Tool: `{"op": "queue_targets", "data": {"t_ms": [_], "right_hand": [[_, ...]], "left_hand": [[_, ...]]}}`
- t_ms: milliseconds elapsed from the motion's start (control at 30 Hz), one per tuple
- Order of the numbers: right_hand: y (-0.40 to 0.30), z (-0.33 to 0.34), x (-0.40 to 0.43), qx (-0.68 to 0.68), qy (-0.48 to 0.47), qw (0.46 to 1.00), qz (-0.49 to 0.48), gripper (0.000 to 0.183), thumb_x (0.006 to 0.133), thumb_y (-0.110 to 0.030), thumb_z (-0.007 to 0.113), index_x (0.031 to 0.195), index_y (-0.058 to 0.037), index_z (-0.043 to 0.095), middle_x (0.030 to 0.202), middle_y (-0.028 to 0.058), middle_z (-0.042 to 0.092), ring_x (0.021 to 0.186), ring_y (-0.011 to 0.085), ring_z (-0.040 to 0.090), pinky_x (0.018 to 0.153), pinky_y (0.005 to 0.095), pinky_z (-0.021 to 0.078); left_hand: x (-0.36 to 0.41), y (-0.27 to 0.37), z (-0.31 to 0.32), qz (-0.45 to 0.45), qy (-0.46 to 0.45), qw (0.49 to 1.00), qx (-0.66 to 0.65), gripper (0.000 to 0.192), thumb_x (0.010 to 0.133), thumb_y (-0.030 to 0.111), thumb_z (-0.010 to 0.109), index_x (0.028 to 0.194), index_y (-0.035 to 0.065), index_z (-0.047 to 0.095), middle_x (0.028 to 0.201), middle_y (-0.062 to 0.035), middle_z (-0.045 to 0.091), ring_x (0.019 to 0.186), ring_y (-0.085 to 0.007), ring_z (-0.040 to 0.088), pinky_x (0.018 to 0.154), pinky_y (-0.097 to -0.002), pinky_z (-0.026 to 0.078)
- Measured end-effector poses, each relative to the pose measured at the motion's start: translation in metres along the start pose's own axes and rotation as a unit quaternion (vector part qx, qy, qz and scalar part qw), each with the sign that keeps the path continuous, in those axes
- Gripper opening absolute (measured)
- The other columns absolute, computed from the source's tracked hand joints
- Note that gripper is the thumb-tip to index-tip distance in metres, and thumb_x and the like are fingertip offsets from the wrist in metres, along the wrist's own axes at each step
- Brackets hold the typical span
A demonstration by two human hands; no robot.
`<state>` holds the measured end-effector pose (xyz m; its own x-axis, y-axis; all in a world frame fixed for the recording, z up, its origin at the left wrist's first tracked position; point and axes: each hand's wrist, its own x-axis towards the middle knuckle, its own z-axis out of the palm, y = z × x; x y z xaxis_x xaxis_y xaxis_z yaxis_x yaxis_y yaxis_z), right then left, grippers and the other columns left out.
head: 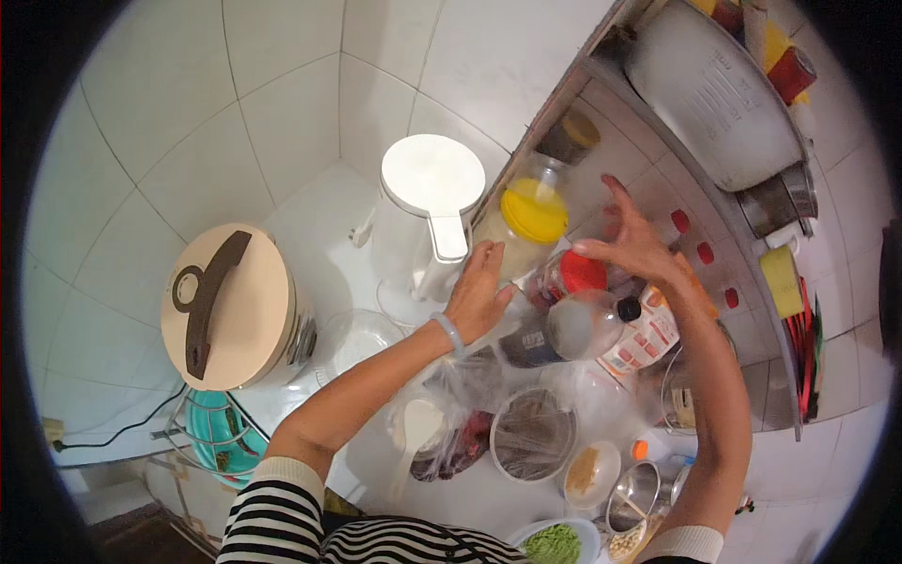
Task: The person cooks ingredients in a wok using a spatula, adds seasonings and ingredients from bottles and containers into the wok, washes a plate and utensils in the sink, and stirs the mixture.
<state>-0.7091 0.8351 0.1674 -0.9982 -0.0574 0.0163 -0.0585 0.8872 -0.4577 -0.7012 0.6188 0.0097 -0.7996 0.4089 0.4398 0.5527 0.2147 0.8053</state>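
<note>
My left hand reaches between a white-lidded clear pitcher and a clear jar with a yellow lid. Its fingertips are at the jar's lower side; whether they touch it I cannot tell. My right hand is raised with thumb and fingers apart, holding nothing, above and right of a jar with a red lid. Below that lid lies a clear plastic bottle with a black cap. A printed white and orange package is beside my right forearm.
A beige-lidded appliance stands at left. Nearer me are a white rice paddle, a plastic-covered bowl, a small bowl of brown powder and a bowl of chopped greens. A shelf at upper right carries a large metal basin.
</note>
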Motion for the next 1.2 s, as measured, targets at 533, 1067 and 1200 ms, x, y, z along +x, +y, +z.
{"op": "queue_targets", "data": {"t_ms": [533,1067,1200], "right_hand": [[0.021,0.030,0.060,-0.005,0.194,0.981,0.006,0.090,0.055,-0.041,0.081,0.124,-0.0024,0.038,0.115,0.0203,0.051,0.108,0.0328,0.050,0.093,0.0360,0.0399],[0.040,0.005,0.011,-0.184,-0.186,0.957,0.125,0.086,0.052,-0.048,0.082,0.110,0.0044,0.048,0.104,0.0217,0.055,0.101,0.0321,0.053,0.087,0.0362,0.0427],[0.040,0.012,0.055,-0.119,-0.198,0.964,0.131,0.090,0.055,-0.056,0.077,0.115,0.0043,0.047,0.115,0.0254,0.052,0.106,0.0338,0.052,0.090,0.0388,0.0420]], "left_hand": [[0.055,-0.028,0.027,-0.041,0.092,0.995,-0.007,0.081,0.072,0.008,0.067,0.133,-0.0091,0.016,0.130,-0.0338,0.027,0.124,-0.0471,0.025,0.106,-0.0423,0.022],[0.056,-0.032,0.036,-0.059,0.147,0.986,0.056,0.081,0.070,0.015,0.072,0.131,-0.0048,0.023,0.130,-0.0300,0.030,0.118,-0.0456,0.035,0.096,-0.0440,0.036],[0.054,-0.029,0.042,-0.076,0.164,0.981,0.069,0.083,0.067,0.018,0.075,0.130,-0.0045,0.026,0.128,-0.0277,0.034,0.114,-0.0439,0.041,0.092,-0.0438,0.039]]}}
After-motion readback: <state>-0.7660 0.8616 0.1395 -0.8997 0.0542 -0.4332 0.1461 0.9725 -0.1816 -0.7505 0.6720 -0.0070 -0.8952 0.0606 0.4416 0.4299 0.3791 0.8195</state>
